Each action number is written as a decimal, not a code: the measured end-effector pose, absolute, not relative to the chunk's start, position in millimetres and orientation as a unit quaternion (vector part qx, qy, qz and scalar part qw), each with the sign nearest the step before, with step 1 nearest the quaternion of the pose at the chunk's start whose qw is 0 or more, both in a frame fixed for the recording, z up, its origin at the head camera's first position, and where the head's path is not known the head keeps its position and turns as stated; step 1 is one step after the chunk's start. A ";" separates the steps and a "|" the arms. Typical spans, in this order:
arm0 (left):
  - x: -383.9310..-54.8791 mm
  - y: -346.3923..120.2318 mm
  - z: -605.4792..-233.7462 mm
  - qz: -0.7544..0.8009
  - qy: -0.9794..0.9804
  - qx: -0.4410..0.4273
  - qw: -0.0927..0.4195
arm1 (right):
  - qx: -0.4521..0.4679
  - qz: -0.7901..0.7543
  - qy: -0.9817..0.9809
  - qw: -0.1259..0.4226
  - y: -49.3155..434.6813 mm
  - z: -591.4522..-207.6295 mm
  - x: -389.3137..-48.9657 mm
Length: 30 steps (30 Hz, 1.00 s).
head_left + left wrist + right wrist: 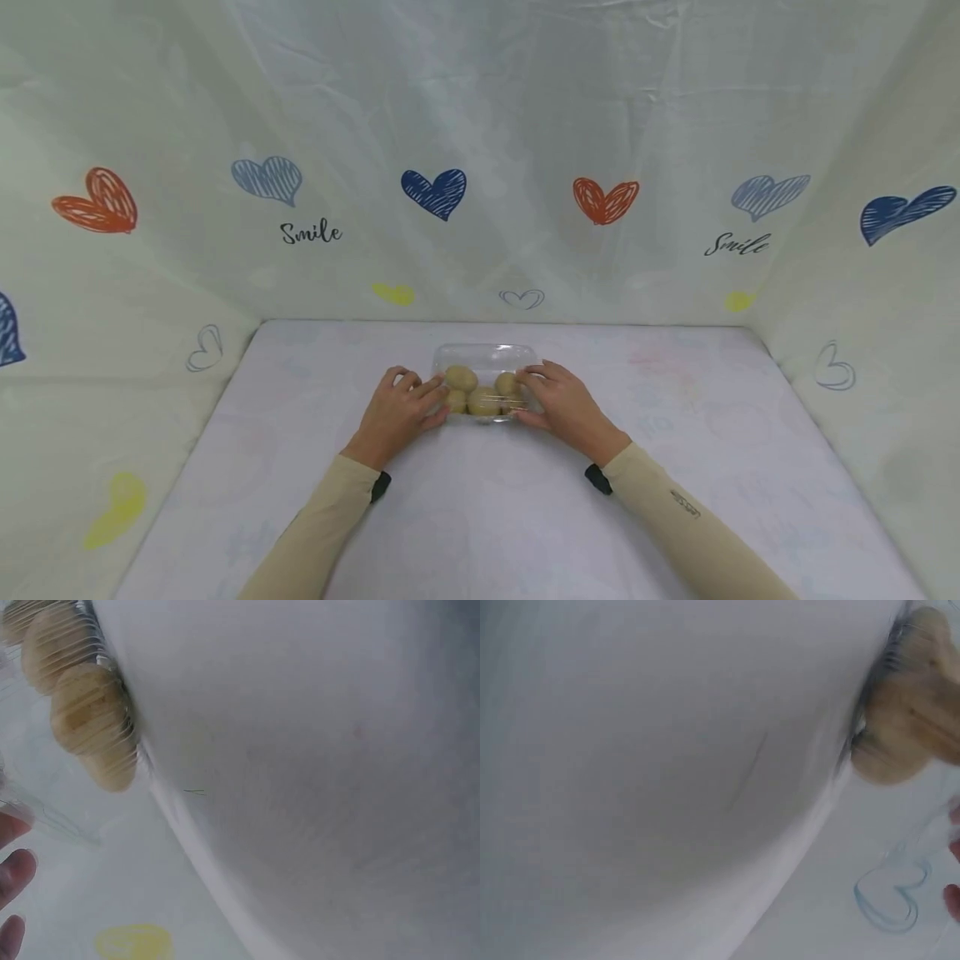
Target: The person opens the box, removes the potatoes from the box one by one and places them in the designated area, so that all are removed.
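Note:
A clear plastic clamshell container (486,357) is on the table, with several potatoes (484,402) inside. Its ribbed front wall covers part of the potatoes (88,709) in the left wrist view. My left hand (397,412) holds the container's left side, thumb towards the front and fingers bent at the edge. On the opposite side, my right hand (566,408) grips the edge with thumb and fingers spread along it. Fingertips (16,874) appear beside a clear plastic edge in the left wrist view. In the right wrist view a finger overlaps the potatoes (892,739).
A white cloth covers the table (480,517). Pale sheets (517,125) printed with hearts and the word Smile hang at the back and both sides. The container stands near the table's far edge.

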<state>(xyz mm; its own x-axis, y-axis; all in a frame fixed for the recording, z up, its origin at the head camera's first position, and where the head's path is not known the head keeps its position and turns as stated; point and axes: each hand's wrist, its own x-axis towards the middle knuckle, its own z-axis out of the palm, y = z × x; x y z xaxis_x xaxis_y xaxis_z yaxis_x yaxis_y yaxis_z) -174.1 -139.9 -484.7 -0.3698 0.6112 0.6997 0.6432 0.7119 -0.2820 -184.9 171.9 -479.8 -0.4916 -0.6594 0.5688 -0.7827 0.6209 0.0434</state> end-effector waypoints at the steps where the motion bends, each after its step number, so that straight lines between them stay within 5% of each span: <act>1: -173.9 -140.5 -485.6 -0.021 -0.828 -0.379 0.413 | 0.426 0.103 -0.852 0.284 174.6 -480.1 -185.4; 30: -174.9 -142.5 -456.0 -0.127 -0.881 -0.327 0.318 | 0.338 0.222 -0.875 0.267 183.6 -469.4 -188.2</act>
<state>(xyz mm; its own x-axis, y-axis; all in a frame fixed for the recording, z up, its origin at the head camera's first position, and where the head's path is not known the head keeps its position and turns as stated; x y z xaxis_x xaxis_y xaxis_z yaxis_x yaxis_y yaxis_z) -174.9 -142.5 -456.0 -0.5839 0.4956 0.6430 0.6567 0.7540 0.0152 -188.2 183.6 -469.4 -0.6293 -0.4725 0.6170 -0.7099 0.6726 -0.2090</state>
